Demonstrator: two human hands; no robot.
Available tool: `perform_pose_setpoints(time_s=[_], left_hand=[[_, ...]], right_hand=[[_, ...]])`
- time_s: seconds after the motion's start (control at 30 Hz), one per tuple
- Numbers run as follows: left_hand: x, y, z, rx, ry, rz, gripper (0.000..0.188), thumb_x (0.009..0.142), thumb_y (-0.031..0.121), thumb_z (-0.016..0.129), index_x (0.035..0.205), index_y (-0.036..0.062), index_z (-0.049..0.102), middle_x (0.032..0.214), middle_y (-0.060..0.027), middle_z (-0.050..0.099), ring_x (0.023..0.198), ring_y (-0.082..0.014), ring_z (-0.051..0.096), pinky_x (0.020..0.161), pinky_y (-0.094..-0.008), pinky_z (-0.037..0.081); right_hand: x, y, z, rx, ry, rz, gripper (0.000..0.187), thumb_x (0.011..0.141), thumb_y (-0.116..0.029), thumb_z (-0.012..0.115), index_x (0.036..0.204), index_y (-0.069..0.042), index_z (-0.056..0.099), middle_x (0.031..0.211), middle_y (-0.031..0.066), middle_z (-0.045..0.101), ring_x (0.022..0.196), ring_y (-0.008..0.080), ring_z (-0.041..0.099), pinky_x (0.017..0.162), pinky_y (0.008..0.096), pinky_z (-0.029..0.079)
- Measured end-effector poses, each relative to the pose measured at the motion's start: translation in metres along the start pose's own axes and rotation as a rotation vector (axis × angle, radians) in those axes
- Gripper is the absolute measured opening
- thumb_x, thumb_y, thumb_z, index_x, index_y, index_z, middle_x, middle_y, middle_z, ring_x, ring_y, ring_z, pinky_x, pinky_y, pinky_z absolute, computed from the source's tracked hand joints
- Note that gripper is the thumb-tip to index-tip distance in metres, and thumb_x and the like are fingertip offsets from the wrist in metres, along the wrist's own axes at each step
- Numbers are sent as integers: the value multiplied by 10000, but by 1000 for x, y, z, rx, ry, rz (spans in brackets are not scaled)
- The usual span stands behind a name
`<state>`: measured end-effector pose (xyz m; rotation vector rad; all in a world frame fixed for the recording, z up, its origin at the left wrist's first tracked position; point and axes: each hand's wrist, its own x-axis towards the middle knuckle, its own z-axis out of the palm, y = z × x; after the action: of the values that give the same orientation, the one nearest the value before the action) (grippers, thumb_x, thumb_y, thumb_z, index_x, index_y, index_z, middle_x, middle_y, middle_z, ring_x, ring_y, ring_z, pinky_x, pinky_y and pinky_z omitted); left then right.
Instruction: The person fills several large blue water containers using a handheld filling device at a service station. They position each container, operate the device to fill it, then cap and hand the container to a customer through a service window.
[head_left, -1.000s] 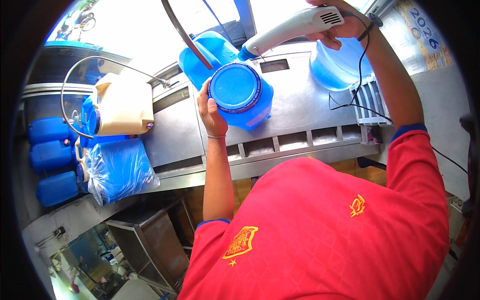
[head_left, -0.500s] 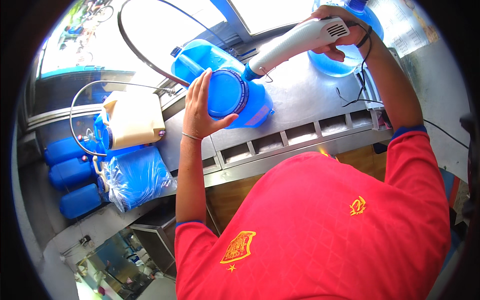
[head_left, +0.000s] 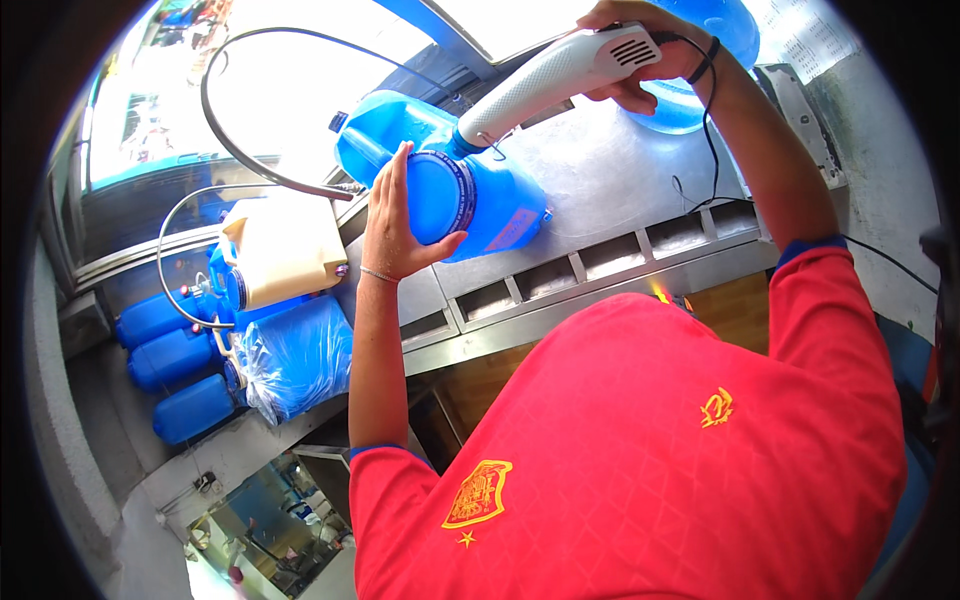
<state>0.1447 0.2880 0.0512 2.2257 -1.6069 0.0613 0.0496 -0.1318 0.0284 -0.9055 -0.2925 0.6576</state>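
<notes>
Metal counter (head_left: 620, 185) beneath bright window (head_left: 330, 85) on the far side; row of rectangular openings (head_left: 545, 278) along near edge. On counter, left of middle: blue jug (head_left: 505, 205), its round blue lid (head_left: 432, 200) facing up, dark printed band (head_left: 466, 192) around the rim. Rests left hand (head_left: 393, 225), wide — fingers straight and together, thumb spread — against left and near edge of lid. Holds white heat gun (head_left: 545, 92) in right hand (head_left: 650, 68), fingers wrapped around its rear end, far and to the right of jug. Slants gun down to the left, blue nozzle (head_left: 459, 146) just beside band; cannot tell whether touching. Black cord (head_left: 713, 120) from gun's rear, passing right wrist. Far right, partly hidden by right hand: large translucent blue bottle (head_left: 672, 115). To the left: cream jug (head_left: 290, 250); nearer, blue jug in clear plastic (head_left: 300, 355); farther left, three blue containers (head_left: 172, 357) in a row.
</notes>
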Motion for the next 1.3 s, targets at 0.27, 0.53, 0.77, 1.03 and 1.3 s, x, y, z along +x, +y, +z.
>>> perform_pose_setpoints(time_s=[0.27, 0.53, 0.77, 1.03, 1.3], left_hand=[[-2, -2, 3, -7, 9, -23, 1204, 628, 564, 832, 1539, 20, 263, 1465, -230, 457, 1340, -413, 451, 1127, -515, 348], [-2, 0, 2, -11, 3, -35, 1184, 632, 554, 831, 1535, 26, 277, 1460, -228, 461, 1337, -407, 455, 1127, -510, 351], [-4, -1, 0, 13, -20, -42, 1168, 641, 537, 832, 1534, 24, 281, 1461, -221, 466, 1338, -411, 453, 1127, -507, 352], [7, 61, 39, 351, 121, -711, 1151, 762, 672, 711, 1512, -64, 240, 1415, -353, 421, 1302, -491, 432, 1106, -535, 335], [2, 27, -33, -68, -286, -379, 1401, 530, 599, 913, 1569, 38, 159, 1551, -309, 279, 1480, -450, 216, 1195, -518, 251]], right_hand=[[4, -15, 6, 51, 47, 49, 663, 970, -401, 477, 1040, 249, 581, 861, 351, 674, 627, 438, 688, 514, 476, 559], [1, -17, 11, -37, 33, 120, 643, 975, -379, 477, 1043, 252, 577, 838, 342, 674, 629, 428, 693, 504, 457, 570], [-2, -16, 12, -77, 25, 71, 632, 976, -378, 468, 1037, 239, 591, 835, 322, 684, 613, 413, 693, 487, 438, 568], [-9, 2, 1, 0, 61, 55, 659, 961, -416, 473, 1069, 223, 592, 861, 320, 686, 619, 414, 691, 482, 480, 559], [-11, 34, -8, 121, -19, 15, 705, 953, -469, 468, 1115, 207, 591, 880, 308, 687, 594, 413, 672, 496, 492, 545]])
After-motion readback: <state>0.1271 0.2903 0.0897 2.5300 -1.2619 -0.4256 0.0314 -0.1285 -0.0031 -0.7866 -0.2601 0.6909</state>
